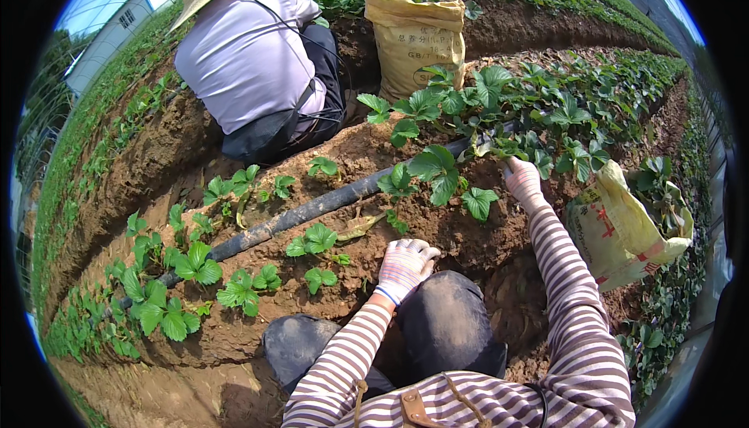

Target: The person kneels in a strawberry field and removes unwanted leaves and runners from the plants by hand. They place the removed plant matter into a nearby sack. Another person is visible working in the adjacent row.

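Observation:
My right hand (522,182), in a striped knit glove, reaches into dense strawberry plants (488,85) on the raised bed. Its fingers are closed on foliage, with the tips partly hidden by leaves. A pale, withered leaf (483,146) lies just left of them. My left hand (404,267), gloved alike, is loosely curled over the soil beside my knee (447,305); its palm is hidden. Left of it grow small strawberry plants (319,239), spaced apart. A dry leaf (360,226) lies on the soil above that hand.
A black irrigation pipe (304,211) runs diagonally along the bed. One open woven sack (614,229) holding plant matter stands at my right; another sack (409,42) stands beyond the bed. A person in a straw hat (251,59) sits across from me in the furrow.

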{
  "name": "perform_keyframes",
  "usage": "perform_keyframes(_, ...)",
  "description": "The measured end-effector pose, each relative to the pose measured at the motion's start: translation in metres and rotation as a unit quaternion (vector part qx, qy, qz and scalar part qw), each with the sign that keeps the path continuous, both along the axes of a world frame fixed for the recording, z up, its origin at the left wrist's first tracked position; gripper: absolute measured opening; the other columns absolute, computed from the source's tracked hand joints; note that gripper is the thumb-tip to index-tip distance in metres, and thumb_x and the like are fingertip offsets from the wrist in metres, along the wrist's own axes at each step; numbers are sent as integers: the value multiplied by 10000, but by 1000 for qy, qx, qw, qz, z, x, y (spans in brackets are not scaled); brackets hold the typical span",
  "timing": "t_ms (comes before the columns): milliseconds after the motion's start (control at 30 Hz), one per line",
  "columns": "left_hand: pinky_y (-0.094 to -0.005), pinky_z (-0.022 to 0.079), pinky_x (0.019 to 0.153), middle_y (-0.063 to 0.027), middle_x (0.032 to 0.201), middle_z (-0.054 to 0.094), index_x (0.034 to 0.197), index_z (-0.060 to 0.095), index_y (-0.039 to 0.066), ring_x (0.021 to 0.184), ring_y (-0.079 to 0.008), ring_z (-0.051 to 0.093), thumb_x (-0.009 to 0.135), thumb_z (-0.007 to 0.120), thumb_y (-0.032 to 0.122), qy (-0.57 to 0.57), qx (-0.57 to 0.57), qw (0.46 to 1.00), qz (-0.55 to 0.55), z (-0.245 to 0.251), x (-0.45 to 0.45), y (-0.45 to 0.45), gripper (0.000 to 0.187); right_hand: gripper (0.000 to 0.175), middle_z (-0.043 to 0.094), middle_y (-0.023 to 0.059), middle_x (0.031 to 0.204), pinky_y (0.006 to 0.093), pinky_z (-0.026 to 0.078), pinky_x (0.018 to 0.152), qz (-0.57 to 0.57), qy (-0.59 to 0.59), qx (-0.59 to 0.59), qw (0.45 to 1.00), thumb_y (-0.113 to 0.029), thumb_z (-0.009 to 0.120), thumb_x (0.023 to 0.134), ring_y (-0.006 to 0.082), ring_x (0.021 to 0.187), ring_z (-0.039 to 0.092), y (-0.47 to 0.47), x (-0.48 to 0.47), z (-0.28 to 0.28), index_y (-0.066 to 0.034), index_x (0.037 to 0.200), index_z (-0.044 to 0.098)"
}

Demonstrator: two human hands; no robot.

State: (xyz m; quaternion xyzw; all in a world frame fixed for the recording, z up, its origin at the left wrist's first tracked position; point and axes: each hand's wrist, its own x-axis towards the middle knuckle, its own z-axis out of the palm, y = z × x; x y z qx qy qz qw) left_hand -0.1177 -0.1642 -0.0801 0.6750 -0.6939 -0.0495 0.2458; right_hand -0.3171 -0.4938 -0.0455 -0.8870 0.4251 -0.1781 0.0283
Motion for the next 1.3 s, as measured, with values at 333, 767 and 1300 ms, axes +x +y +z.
perform_keyframes(333, -453, 429, 906, -13, 1015, 618, 1078, 684, 260, 1001, -263, 575, 811, 740, 257, 18, -69, 997, 1, -10, 0, -2, 273, 148, 702, 27, 819, 235, 511, 588, -104, -408, 313, 851, -155, 683, 945, 93, 634, 614, 4, -59, 87, -32, 1023, 712)
perform_keyframes(767, -444, 438, 904, -1, 992, 621, 1058, 686, 265, 985, -254, 581, 824, 723, 257, 16, -71, 997, 6, -13, 0, -3, 237, 334, 749, 139, 967, 385, 540, 828, -222, -28, 316, 922, -310, 695, 844, 306, 912, 705, -47, -13, -7, -63, 1068, 726)
perform_keyframes(1300, -453, 438, 905, -7, 992, 616, 1055, 679, 265, 983, -262, 581, 832, 714, 263, 22, -80, 996, 13, -12, -2, -3, 227, 335, 716, 131, 1140, 413, 526, 930, -153, 89, 192, 965, -342, 752, 858, 315, 1068, 670, -5, 34, 21, -195, 1158, 729)
